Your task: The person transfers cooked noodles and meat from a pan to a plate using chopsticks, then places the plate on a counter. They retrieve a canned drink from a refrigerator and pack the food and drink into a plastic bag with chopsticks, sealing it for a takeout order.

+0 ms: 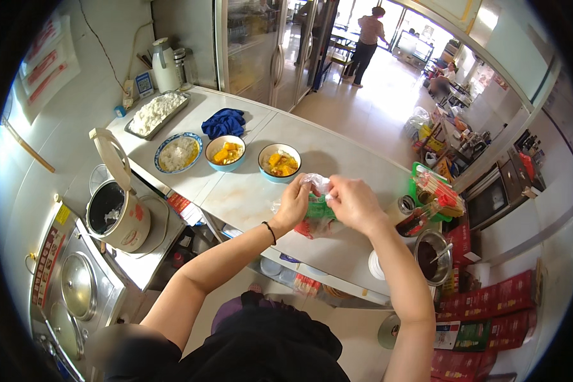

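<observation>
Both of my hands are closed on the gathered top of a thin clear plastic bag (pixel 317 183), held over the counter's front edge. My left hand (pixel 292 204) pinches it from the left, and my right hand (pixel 358 205) grips it from the right. Something green and red shows through the lower part of the bag; its kind is unclear. Just beyond my left hand stands a light blue bowl (pixel 280 179) with yellow chunks of food. A second blue bowl (pixel 225 167) with similar food stands to its left.
Farther left are a blue-patterned plate (pixel 158 163) of rice, a tray (pixel 148 135) heaped with rice, and a blue cloth (pixel 223 123). An uncovered rice cooker (pixel 134 224) stands lower left. Bottles (pixel 420 217), a green basket (pixel 420 170) and a metal bowl (pixel 445 272) crowd the right.
</observation>
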Motion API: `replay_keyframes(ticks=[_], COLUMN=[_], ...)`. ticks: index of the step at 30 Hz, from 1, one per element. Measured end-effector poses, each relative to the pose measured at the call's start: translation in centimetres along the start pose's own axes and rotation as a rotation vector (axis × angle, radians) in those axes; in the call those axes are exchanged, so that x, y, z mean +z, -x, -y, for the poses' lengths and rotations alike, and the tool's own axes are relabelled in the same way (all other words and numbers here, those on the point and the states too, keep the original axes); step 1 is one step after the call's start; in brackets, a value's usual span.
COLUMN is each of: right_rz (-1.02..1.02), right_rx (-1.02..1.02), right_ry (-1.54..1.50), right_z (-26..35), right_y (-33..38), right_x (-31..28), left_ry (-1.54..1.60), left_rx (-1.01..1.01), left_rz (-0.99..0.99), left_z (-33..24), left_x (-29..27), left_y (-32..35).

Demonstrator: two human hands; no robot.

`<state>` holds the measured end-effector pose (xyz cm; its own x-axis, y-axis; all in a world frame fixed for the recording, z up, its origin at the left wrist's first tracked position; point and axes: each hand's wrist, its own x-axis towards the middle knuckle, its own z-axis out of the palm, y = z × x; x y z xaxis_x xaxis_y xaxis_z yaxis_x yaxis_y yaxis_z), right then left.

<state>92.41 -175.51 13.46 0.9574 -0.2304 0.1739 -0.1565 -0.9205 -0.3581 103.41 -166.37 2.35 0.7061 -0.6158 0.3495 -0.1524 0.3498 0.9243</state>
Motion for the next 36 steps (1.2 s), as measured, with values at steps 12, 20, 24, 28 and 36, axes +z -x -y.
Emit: replay_keyframes(ticks=[12, 20, 24, 28, 36], right_rz=[-0.188, -0.268, -0.042, -0.119, -0.225], right_rx=[-0.051, 0.118, 0.265, 0.421, 0.285], right_ry=[-0.149, -0.053, -0.168, -0.513, -0.143], right_z=[-0.7, -3.5, -5.8, -4.7, -3.6], right_y=[-3.2, -3.4, -3.2, -2.1, -0.6], right_x=[1.8, 1.2, 3.0, 2.9, 5.7], left_ry=[0.121, -0.255, -0.123, -0.146, -0.392], left_rx=[-0.088, 0.019, -0.07, -0.095, 0.079], left_rz=[0.502, 0.279, 0.21, 0.175, 0.365], left_z=[0.8, 0.9, 1.4, 0.3, -2.2], left_x=[-0.3, 0.3, 0.3, 0.3, -1.0], left_y=[-1.5, -1.8, -1.9, -2.5, -3.2])
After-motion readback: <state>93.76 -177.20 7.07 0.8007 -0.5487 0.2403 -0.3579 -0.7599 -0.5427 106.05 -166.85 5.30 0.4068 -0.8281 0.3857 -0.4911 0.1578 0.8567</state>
